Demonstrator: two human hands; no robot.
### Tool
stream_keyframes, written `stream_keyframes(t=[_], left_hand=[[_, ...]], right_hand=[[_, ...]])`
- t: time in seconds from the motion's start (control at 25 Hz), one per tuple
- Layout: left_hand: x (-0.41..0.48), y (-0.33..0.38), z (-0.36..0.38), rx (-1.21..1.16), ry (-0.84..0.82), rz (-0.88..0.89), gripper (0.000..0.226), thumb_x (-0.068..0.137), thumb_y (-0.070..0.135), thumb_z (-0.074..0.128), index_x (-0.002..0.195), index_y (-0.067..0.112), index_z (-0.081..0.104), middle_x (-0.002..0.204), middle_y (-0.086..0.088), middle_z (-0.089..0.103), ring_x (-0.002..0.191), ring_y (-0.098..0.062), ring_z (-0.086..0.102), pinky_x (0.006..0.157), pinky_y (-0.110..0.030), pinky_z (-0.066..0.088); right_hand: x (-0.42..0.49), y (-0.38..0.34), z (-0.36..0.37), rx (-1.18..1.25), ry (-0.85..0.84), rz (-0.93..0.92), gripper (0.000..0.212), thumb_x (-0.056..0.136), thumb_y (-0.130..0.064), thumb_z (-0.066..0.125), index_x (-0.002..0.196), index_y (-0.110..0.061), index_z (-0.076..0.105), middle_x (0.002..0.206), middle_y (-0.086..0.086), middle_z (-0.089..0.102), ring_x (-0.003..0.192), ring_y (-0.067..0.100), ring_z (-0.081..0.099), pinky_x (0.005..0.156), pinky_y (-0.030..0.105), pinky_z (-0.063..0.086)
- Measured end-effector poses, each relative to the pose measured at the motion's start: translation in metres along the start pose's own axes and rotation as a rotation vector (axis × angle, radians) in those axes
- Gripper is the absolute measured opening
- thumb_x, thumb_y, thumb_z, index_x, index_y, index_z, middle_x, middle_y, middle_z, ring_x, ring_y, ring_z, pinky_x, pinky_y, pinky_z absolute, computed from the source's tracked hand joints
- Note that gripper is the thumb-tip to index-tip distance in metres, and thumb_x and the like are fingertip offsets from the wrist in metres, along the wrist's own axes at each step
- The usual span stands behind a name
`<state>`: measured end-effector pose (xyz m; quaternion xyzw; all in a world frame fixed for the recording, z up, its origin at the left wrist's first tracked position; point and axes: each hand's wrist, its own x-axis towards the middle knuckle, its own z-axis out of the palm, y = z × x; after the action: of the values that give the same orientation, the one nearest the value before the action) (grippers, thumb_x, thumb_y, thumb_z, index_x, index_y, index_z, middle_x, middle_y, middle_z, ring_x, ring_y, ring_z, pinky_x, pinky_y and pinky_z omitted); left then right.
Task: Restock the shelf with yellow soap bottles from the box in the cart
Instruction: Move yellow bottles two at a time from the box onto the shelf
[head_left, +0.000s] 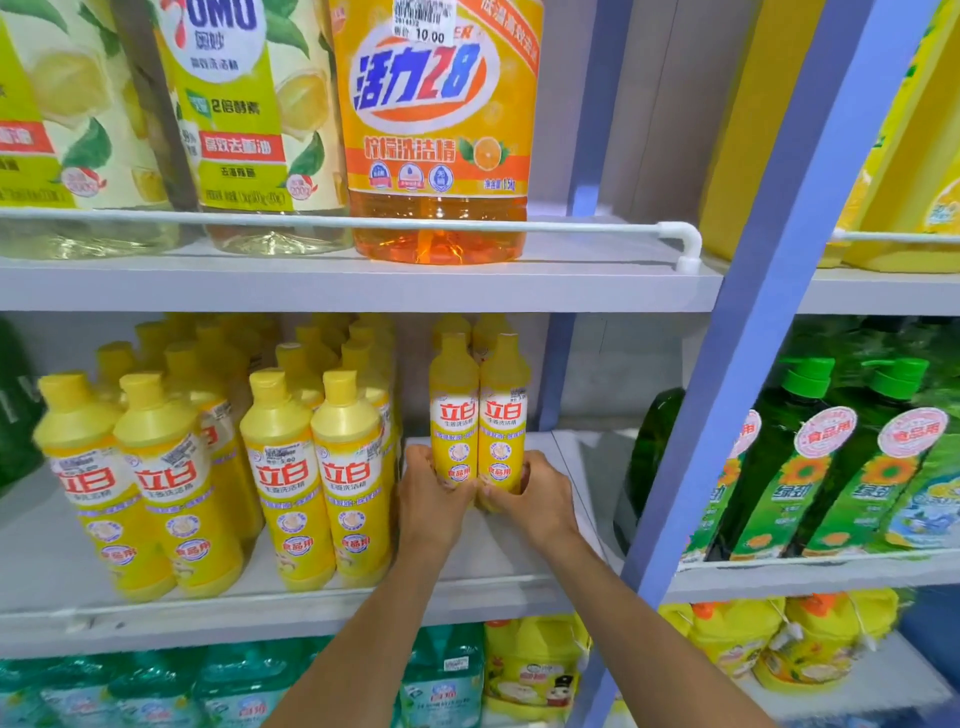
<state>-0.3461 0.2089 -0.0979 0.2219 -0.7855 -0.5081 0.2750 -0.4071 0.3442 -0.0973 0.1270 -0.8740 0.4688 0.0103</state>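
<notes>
Two yellow soap bottles stand upright side by side on the grey middle shelf (519, 566), right of the filled rows. My left hand (431, 493) is wrapped around the base of the left bottle (453, 410). My right hand (535, 493) grips the base of the right bottle (503, 410). More yellow caps show just behind this pair. Several rows of the same yellow soap bottles (317, 467) fill the shelf to the left. The cart and its box are out of view.
The upper shelf carries a large orange detergent jug (436, 130) behind a white rail (363, 223). A blue upright post (727, 415) separates a bay of green bottles (831, 467). Bare shelf lies right of the held pair, up to a dark green bottle (649, 457).
</notes>
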Motion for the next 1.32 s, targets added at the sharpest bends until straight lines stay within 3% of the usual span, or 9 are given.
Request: stream_keyframes(t=[0.16, 0.32, 0.76, 0.92, 1.08, 1.32], left_hand=[[0.023, -0.015, 0.022, -0.019, 0.118, 0.020, 0.052, 0.071, 0.024, 0.090, 0.103, 0.026, 0.049, 0.104, -0.001, 0.068, 0.094, -0.019, 0.067, 0.082, -0.036, 0.058], [0.040, -0.026, 0.035, -0.017, 0.177, 0.024, 0.054, 0.068, 0.028, 0.092, 0.108, 0.022, 0.057, 0.105, -0.002, 0.070, 0.093, -0.020, 0.068, 0.083, -0.042, 0.059], [0.055, -0.039, 0.040, 0.006, 0.171, 0.036, 0.048, 0.065, 0.041, 0.091, 0.104, 0.031, 0.064, 0.101, 0.005, 0.072, 0.089, -0.014, 0.069, 0.078, -0.041, 0.062], [0.053, -0.036, 0.039, -0.058, 0.181, 0.031, 0.046, 0.067, 0.036, 0.091, 0.103, 0.028, 0.064, 0.101, 0.007, 0.074, 0.089, -0.011, 0.071, 0.080, -0.039, 0.062], [0.054, -0.038, 0.040, -0.116, 0.178, 0.023, 0.046, 0.069, 0.031, 0.092, 0.101, 0.039, 0.059, 0.101, 0.007, 0.074, 0.090, -0.011, 0.072, 0.082, -0.042, 0.063], [0.056, -0.041, 0.041, -0.107, 0.167, 0.024, 0.046, 0.070, 0.029, 0.091, 0.102, 0.039, 0.059, 0.105, 0.003, 0.074, 0.093, -0.014, 0.072, 0.084, -0.044, 0.062]], right_hand=[[0.027, 0.008, 0.017, 0.056, 0.065, 0.059, 0.056, 0.068, -0.057, 0.086, 0.107, -0.029, 0.059, 0.102, -0.003, 0.072, 0.092, 0.018, 0.069, 0.082, 0.040, 0.061], [0.045, 0.009, 0.026, 0.075, 0.103, 0.077, 0.056, 0.067, -0.055, 0.088, 0.107, -0.028, 0.060, 0.100, -0.005, 0.073, 0.092, 0.016, 0.069, 0.082, 0.038, 0.060], [0.050, 0.007, 0.028, 0.146, 0.101, 0.037, 0.059, 0.069, -0.050, 0.090, 0.116, -0.024, 0.064, 0.105, -0.005, 0.076, 0.093, 0.014, 0.072, 0.087, 0.035, 0.060], [0.048, 0.007, 0.029, 0.157, 0.106, 0.030, 0.060, 0.071, -0.051, 0.088, 0.118, -0.023, 0.064, 0.107, -0.005, 0.076, 0.093, 0.014, 0.072, 0.088, 0.035, 0.060], [0.050, 0.009, 0.031, 0.159, 0.109, 0.042, 0.060, 0.070, -0.050, 0.089, 0.117, -0.024, 0.064, 0.108, -0.004, 0.076, 0.095, 0.016, 0.072, 0.089, 0.038, 0.060], [0.052, 0.014, 0.035, 0.176, 0.110, 0.040, 0.059, 0.070, -0.051, 0.089, 0.117, -0.025, 0.063, 0.107, -0.005, 0.075, 0.095, 0.016, 0.072, 0.089, 0.040, 0.060]])
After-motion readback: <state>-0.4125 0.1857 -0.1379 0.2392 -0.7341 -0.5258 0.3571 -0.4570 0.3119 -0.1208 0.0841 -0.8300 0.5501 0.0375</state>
